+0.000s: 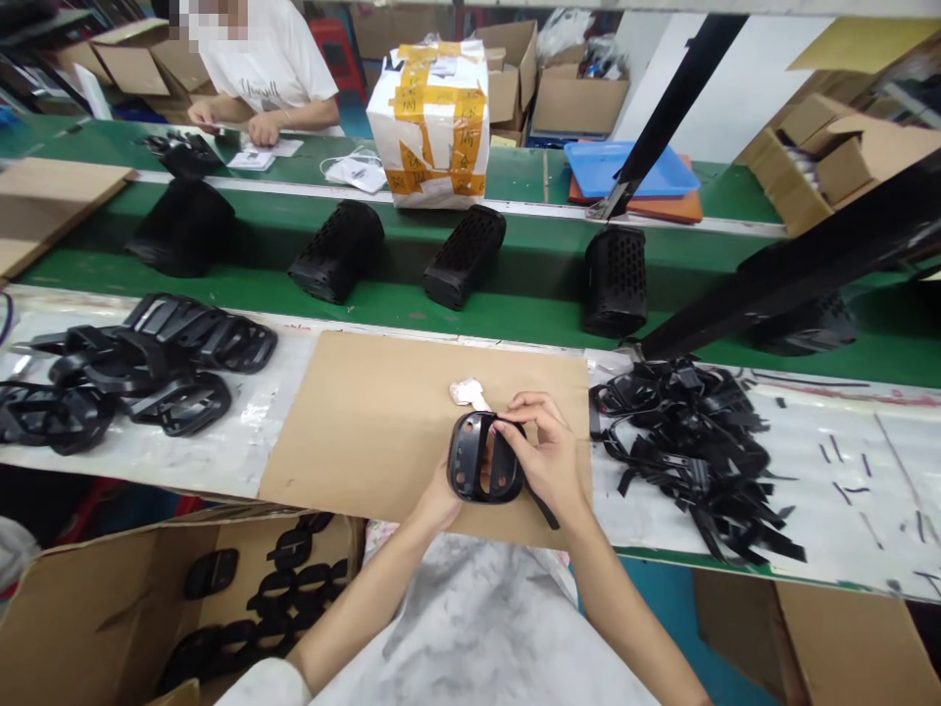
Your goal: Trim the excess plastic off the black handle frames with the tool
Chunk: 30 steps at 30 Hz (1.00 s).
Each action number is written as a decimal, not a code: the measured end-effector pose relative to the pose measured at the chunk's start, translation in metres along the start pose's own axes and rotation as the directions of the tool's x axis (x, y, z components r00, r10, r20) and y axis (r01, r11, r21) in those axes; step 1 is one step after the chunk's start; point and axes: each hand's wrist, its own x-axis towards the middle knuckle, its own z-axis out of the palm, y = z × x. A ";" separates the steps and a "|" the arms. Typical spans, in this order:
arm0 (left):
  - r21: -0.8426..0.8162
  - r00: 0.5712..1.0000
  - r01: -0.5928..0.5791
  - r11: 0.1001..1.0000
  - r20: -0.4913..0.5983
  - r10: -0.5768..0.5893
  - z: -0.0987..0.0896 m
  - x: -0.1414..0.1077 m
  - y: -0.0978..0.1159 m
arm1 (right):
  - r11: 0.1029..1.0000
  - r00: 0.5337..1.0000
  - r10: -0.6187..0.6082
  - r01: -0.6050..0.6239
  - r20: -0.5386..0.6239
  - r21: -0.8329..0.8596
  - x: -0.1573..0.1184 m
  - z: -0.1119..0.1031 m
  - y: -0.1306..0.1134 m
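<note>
A black plastic frame (pixel 465 456) with rounded corners and a long slot is held above a cardboard sheet (pixel 353 422). My left hand (pixel 441 498) grips its lower left side; the fingers behind it are hidden. At the frame's top edge, my right hand (pixel 545 446) pinches a black strap, whose loose tail (pixel 542 510) hangs out below that hand. How far the strap runs through the frame I cannot tell. Just beyond the frame lies a small crumpled white piece (pixel 466 392). To the right is a tangled pile of black straps (pixel 683 461).
Similar black frames (pixel 158 363) are heaped at left, with more in a cardboard box (pixel 88 598) below. Perforated black housings (pixel 465 257) stand along the green belt (pixel 401 284). A dark metal post (pixel 676 118) slants at right. Opposite, a co-worker (pixel 269 69) sits by a taped carton (pixel 430 123).
</note>
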 end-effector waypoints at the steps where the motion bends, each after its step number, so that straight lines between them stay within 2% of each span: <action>1: 0.022 1.000 -0.020 1.000 -0.001 0.020 -0.001 0.000 -0.001 | 0.998 1.000 -0.015 0.015 0.005 -0.054 0.000 0.000 -0.002; 3: 0.063 0.997 -0.072 0.995 0.004 0.072 -0.004 0.001 -0.004 | 0.991 0.999 -0.032 0.033 0.013 -0.129 0.000 -0.002 -0.007; 7: 0.115 0.994 -0.106 0.988 -0.006 0.107 -0.007 0.002 -0.008 | 0.987 1.000 -0.014 0.013 -0.003 -0.158 0.000 -0.006 -0.011; 10: 0.002 0.994 -0.111 0.994 -0.005 0.111 -0.001 -0.001 -0.002 | 0.988 1.000 0.028 -0.026 0.011 -0.155 -0.001 -0.008 -0.010; 13: -0.162 0.995 -0.014 0.987 0.095 0.030 0.007 -0.003 0.011 | 0.990 0.999 0.038 -0.033 0.033 -0.136 -0.004 -0.007 -0.007; 15: -0.189 0.990 0.031 0.981 0.142 -0.004 0.009 -0.003 0.017 | 0.994 0.997 0.054 -0.050 0.048 -0.094 -0.006 -0.006 -0.004; 16: -0.188 0.992 0.027 0.982 0.128 -0.003 0.009 -0.002 0.018 | 0.996 0.996 0.073 -0.069 0.055 -0.060 -0.007 -0.005 -0.003; 19: -0.140 0.998 -0.060 0.988 -0.008 0.060 0.007 0.000 0.020 | 0.981 0.983 0.158 -0.168 0.097 0.094 -0.013 -0.005 -0.002; 21: -0.068 0.991 -0.130 0.989 -0.054 0.126 0.006 -0.001 0.020 | 0.941 0.951 0.229 -0.270 0.206 0.205 -0.018 -0.007 -0.003; 23: 0.028 0.981 -0.192 0.981 -0.016 0.192 0.007 -0.003 0.022 | 0.888 0.900 0.261 -0.366 0.349 0.279 -0.026 -0.008 -0.005; 25: 0.124 0.969 -0.247 0.961 0.032 0.245 0.009 -0.007 0.024 | 0.862 0.867 0.257 -0.405 0.427 0.304 -0.033 -0.008 -0.007; 27: 0.182 0.961 -0.276 0.944 0.065 0.269 0.010 -0.010 0.025 | 0.873 0.867 0.268 -0.403 0.419 0.275 -0.039 -0.006 -0.008; 30: 0.136 0.968 -0.250 0.959 0.061 0.244 0.012 -0.010 0.025 | 0.896 0.868 0.313 -0.405 0.386 0.183 -0.042 0.000 -0.010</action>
